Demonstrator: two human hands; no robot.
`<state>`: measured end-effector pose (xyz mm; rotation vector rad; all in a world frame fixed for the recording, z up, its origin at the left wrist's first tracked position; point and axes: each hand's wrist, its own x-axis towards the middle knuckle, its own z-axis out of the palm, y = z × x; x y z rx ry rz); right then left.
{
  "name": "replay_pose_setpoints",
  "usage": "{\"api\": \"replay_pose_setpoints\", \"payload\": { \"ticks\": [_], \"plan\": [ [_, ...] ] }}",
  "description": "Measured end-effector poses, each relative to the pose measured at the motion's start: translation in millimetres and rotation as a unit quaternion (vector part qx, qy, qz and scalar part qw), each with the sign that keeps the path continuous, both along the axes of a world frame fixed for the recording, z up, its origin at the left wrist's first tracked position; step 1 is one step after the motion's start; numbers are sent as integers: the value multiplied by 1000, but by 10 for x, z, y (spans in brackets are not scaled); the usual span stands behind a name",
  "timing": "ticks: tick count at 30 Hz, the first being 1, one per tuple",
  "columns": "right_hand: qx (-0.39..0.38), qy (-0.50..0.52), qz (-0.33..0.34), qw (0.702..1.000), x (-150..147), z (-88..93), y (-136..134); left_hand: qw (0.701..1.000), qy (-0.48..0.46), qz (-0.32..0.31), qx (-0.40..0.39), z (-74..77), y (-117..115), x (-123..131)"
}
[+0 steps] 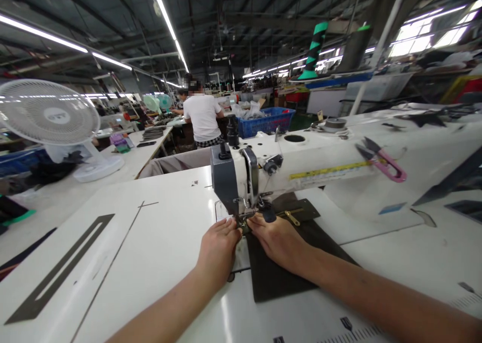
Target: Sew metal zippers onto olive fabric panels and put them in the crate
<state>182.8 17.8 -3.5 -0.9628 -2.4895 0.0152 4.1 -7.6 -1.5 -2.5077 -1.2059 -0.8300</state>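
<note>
A dark olive fabric piece (282,277) lies under the head of a white sewing machine (241,182), spread mostly to the right of the needle. My left hand (220,245) is closed beside the presser foot (244,220), its fingertips pinching the fabric's edge. On the other side, my right hand (280,242) rests over the fabric with fingers pressed together at the foot. A zipper with a gold pull (291,218) shows on the cloth just behind the right hand. The stitching point is partly hidden by my fingers.
Pink-handled thread snips (382,159) lie on the machine arm above a yellow tape measure (327,170). A flat dark slotted strip (62,265) rests on the left tabletop. Beyond stand a white fan (48,114), a blue crate (263,124) and a person in a white shirt (203,114).
</note>
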Motion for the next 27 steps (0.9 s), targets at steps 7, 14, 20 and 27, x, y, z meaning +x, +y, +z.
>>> {"api": "replay_pose_setpoints", "payload": {
  "ticks": [7, 14, 20, 27],
  "plan": [
    [11, 10, 0, 1000, -25, -11, 12, 1000, -14, 1, -11, 3, -2, 1],
    [15, 19, 5, 1000, -18, 7, 30, 1000, -10, 12, -7, 4, 15, 2],
    [6, 55, 17, 998, 3, -26, -1, 1000, -13, -4, 0, 14, -28, -3],
    [-14, 84, 8, 996, -19, -46, -12, 1000, -27, 4, -5, -8, -36, 1]
  ]
}}
